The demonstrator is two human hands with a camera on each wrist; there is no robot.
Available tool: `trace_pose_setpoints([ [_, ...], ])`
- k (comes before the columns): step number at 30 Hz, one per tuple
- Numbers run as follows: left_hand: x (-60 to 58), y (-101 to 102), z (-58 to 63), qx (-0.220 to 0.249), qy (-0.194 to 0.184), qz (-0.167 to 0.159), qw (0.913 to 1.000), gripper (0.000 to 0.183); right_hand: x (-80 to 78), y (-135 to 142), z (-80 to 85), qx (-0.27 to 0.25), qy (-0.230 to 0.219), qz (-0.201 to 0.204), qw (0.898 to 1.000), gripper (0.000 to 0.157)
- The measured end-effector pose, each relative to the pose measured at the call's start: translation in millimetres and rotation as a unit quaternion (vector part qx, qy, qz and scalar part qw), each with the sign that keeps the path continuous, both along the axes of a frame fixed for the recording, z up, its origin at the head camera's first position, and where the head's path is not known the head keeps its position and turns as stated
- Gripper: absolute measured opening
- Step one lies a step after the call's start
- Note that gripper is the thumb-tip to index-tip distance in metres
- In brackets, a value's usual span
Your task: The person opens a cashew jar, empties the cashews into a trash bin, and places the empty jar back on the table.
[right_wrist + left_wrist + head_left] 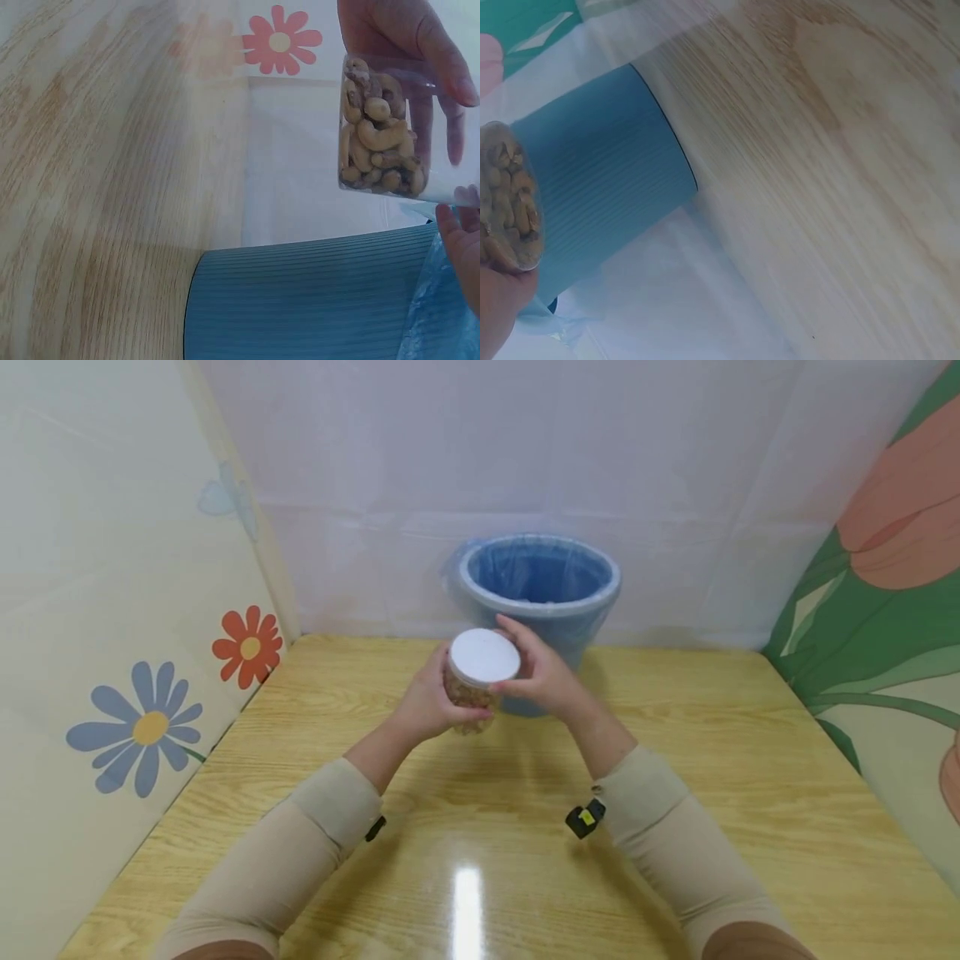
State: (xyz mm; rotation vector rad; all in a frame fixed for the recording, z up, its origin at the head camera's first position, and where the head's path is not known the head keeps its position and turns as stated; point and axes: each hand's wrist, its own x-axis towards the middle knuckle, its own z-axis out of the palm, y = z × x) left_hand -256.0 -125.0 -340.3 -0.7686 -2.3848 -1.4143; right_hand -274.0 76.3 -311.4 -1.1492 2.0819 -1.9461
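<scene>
A clear plastic jar [467, 693] with a white lid [485, 657] is held up over the table, tilted a little. My left hand [426, 703] grips its body, thumb across the front. With thumb and fingers spread around the lid's edge, my right hand [551, 678] holds the lid from the right. Cashews and other nuts [379, 135] fill the lower part of the jar in the right wrist view. From the left wrist, the jar's bottom [511, 199] shows nuts pressed against it, beside part of the left hand [502, 304].
Just behind the jar stands a blue bin [558, 631], its rim covered by a clear liner bag [480, 556]. It is on the wood-grain table [480, 810] near the white back wall [360, 552]. Flower-printed panels [150, 727] flank both sides.
</scene>
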Motion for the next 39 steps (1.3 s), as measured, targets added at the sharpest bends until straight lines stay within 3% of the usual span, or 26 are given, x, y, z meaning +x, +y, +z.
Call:
trace_pose_setpoints([
  [11,0.9,4.4,-3.0,0.007,-0.002,0.003,1.0000,0.096,3.3,-5.2,-2.8,0.012,-0.012,-0.055,0.998,0.081],
  [20,2.9,7.9,-1.8,0.014,-0.007,0.012,0.9998,0.097,9.2,-7.8,2.8,0.030,0.011,-0.101,0.994,0.079],
  [24,10.2,10.3,6.1,0.011,-0.015,0.009,0.9998,0.096,22.5,-9.4,14.6,0.043,0.011,-0.117,0.992,0.077],
  [30,30.7,14.3,26.7,0.006,-0.007,0.006,0.9999,0.090,13.5,-9.0,3.9,0.037,0.028,-0.125,0.991,0.076],
  [39,34.0,14.1,29.2,0.004,0.019,-0.005,0.9998,0.088,7.4,-5.5,-2.6,0.055,0.098,-0.140,0.984,0.078],
])
